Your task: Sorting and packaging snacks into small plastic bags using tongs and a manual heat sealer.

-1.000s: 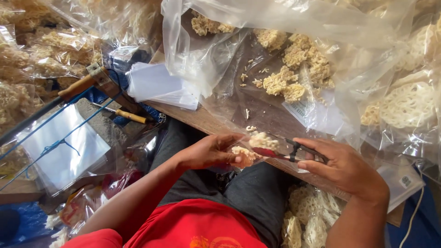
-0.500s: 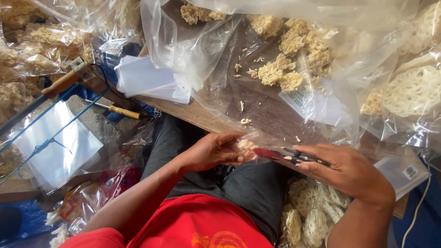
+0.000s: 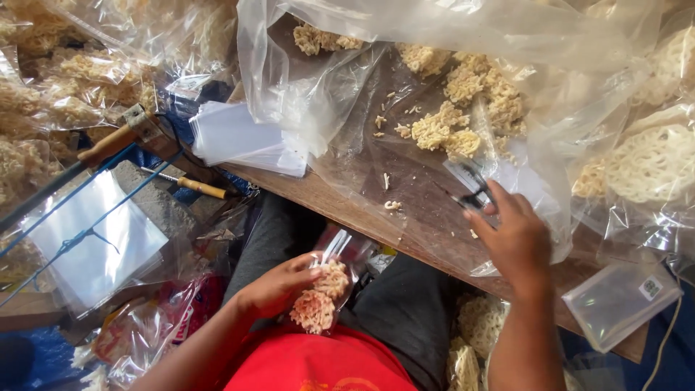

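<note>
My left hand (image 3: 279,287) is low over my lap and grips a small clear bag of noodle crackers (image 3: 322,293) by its side. My right hand (image 3: 512,239) has reached forward over the wooden board (image 3: 326,195) and holds black-handled scissors (image 3: 470,190), blades pointing away toward a loose heap of pale crackers (image 3: 463,116) lying on clear plastic sheeting (image 3: 405,181). A few crumbs are scattered on the sheeting between the heap and the board's near edge.
A stack of empty small clear bags (image 3: 242,137) lies left on the board. A wooden-handled tool (image 3: 192,186) and a hinged sealer arm (image 3: 108,145) are at left. Filled cracker bags (image 3: 651,166) crowd the right, and others the far left. A small labelled bag (image 3: 622,300) sits near right.
My hands have parted: the left dropped to my lap with the filled small bag, and the right moved forward over the board with the scissors.
</note>
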